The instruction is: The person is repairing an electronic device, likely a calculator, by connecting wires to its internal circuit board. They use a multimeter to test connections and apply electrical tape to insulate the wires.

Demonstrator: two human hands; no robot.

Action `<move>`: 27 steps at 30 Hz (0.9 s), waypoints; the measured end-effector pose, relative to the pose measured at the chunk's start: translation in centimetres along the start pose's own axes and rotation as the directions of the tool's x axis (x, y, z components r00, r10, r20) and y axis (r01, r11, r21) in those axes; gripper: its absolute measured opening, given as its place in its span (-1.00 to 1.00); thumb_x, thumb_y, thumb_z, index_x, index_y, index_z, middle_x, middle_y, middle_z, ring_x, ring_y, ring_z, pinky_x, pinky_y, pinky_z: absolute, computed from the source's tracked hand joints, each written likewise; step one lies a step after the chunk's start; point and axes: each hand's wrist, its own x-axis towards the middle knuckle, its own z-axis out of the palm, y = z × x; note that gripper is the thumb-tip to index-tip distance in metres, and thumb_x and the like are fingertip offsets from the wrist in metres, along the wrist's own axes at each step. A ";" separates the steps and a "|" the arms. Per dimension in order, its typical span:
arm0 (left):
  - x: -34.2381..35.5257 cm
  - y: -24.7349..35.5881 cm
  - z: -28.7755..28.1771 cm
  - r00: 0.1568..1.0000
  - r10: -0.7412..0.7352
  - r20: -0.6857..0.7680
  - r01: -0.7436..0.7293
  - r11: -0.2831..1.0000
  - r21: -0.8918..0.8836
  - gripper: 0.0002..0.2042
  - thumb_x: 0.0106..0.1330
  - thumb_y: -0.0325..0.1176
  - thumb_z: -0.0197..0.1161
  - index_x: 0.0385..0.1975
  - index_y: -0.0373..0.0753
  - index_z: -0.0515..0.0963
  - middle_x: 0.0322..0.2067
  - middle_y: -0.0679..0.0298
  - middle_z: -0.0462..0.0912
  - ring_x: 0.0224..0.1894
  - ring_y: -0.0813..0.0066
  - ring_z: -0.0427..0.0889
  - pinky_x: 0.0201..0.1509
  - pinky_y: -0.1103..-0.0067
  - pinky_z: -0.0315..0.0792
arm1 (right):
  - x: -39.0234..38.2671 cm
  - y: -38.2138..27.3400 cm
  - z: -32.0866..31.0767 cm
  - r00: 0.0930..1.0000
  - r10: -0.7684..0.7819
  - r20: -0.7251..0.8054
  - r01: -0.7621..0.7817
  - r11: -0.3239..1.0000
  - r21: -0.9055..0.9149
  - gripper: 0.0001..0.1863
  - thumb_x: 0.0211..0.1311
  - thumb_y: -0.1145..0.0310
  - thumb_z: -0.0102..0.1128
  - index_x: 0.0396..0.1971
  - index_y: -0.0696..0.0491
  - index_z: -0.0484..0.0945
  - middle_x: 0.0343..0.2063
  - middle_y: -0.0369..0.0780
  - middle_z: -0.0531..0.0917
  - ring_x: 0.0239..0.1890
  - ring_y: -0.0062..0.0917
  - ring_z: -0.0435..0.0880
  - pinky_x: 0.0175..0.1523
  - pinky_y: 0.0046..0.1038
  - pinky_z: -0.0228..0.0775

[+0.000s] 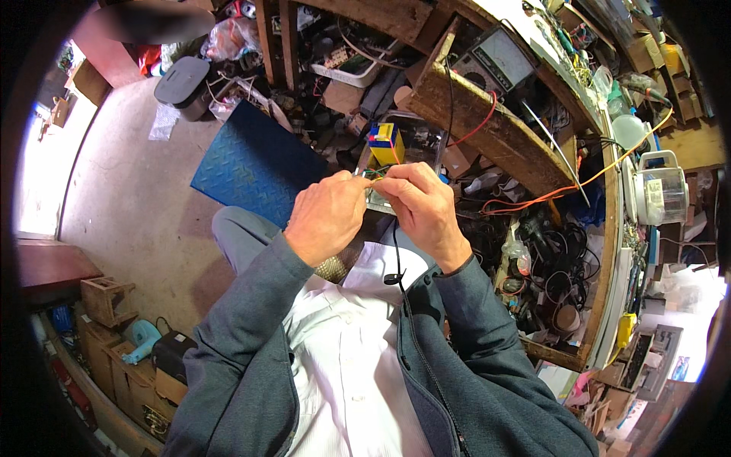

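My left hand (329, 215) and my right hand (421, 204) meet in front of my chest, fingertips almost touching. Both are closed in a pinch on thin coloured wires (375, 176), whose ends are hidden by the fingers. Just beyond the fingertips stands a small yellow battery block (387, 145) with a dark blue top and a red lead. It sits in an open, shallow see-through case (437, 146) in front of my lap. Part of the case lies hidden behind my hands.
A blue textured board (255, 161) leans left of the case. On the right is a wooden bench frame (487, 126) holding an analog meter (499, 59), with tangled black cables (560, 263) below. An orange cable (533, 199) crosses there. A grey bin (183, 85) stands far left.
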 end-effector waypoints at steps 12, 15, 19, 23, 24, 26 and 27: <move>0.0 0.2 -0.4 0.999 0.039 0.014 -0.037 0.991 -0.128 -0.80 0.36 -0.32 0.15 -0.29 -0.32 0.63 -0.42 0.06 0.55 -0.38 0.02 0.58 -0.31 0.24 0.40 | -0.3 0.1 0.0 0.920 0.328 0.215 -0.381 0.875 0.297 -0.86 0.16 0.58 0.35 -0.27 0.14 0.63 -0.37 -0.17 0.64 -0.32 -0.36 0.67 -0.22 -0.45 0.51; 0.2 0.1 -0.5 0.998 0.060 0.025 -0.055 0.986 -0.160 -0.79 0.37 -0.32 0.16 -0.29 -0.33 0.63 -0.42 0.05 0.55 -0.38 0.03 0.58 -0.31 0.26 0.40 | -0.2 0.2 -0.3 0.840 0.428 0.335 -0.533 0.767 0.357 -0.90 0.28 0.51 0.31 -0.26 0.17 0.61 -0.37 -0.20 0.66 -0.31 -0.51 0.66 -0.22 -0.51 0.49; 0.4 0.1 -0.7 0.996 0.033 0.083 -0.021 0.989 -0.144 -0.78 0.37 -0.30 0.17 -0.28 -0.34 0.64 -0.42 0.05 0.58 -0.39 0.06 0.59 -0.30 0.29 0.41 | -0.6 1.0 0.2 0.756 0.461 0.465 -0.653 0.574 0.494 -0.85 0.42 0.39 0.24 -0.22 0.18 0.60 -0.35 -0.32 0.65 -0.32 -0.69 0.58 -0.19 -0.61 0.44; 0.3 -0.1 -0.5 0.994 0.015 0.110 -0.002 0.993 -0.122 -0.77 0.36 -0.29 0.17 -0.29 -0.34 0.66 -0.41 0.06 0.60 -0.38 0.07 0.61 -0.30 0.31 0.43 | -1.6 2.2 0.9 0.622 0.466 0.630 -0.779 0.288 0.557 -0.84 0.47 0.35 0.20 -0.20 0.16 0.58 -0.38 -0.36 0.63 -0.30 -0.72 0.57 -0.12 -0.65 0.43; 0.3 -0.2 -0.5 0.993 0.011 0.119 0.002 0.994 -0.111 -0.77 0.36 -0.29 0.18 -0.30 -0.34 0.67 -0.41 0.06 0.61 -0.38 0.08 0.61 -0.29 0.32 0.43 | -1.8 2.3 1.0 0.621 0.463 0.632 -0.779 0.278 0.562 -0.84 0.47 0.35 0.20 -0.20 0.15 0.58 -0.39 -0.37 0.63 -0.32 -0.74 0.55 -0.16 -0.66 0.41; 0.3 0.0 -0.5 0.992 -0.009 0.126 0.023 0.994 -0.107 -0.76 0.35 -0.29 0.18 -0.31 -0.34 0.67 -0.41 0.06 0.60 -0.39 0.08 0.61 -0.30 0.31 0.43 | -1.7 2.2 1.1 0.619 0.457 0.639 -0.780 0.261 0.569 -0.85 0.47 0.34 0.21 -0.21 0.11 0.58 -0.41 -0.39 0.62 -0.37 -0.77 0.51 -0.25 -0.68 0.37; 0.3 0.1 -0.6 0.991 -0.019 0.129 0.033 0.994 -0.104 -0.76 0.35 -0.28 0.18 -0.32 -0.34 0.67 -0.42 0.06 0.60 -0.39 0.08 0.61 -0.30 0.30 0.43 | -1.5 2.0 0.8 0.595 0.472 0.651 -0.800 0.269 0.536 -0.85 0.46 0.33 0.20 -0.22 0.10 0.58 -0.42 -0.40 0.61 -0.40 -0.79 0.48 -0.30 -0.70 0.32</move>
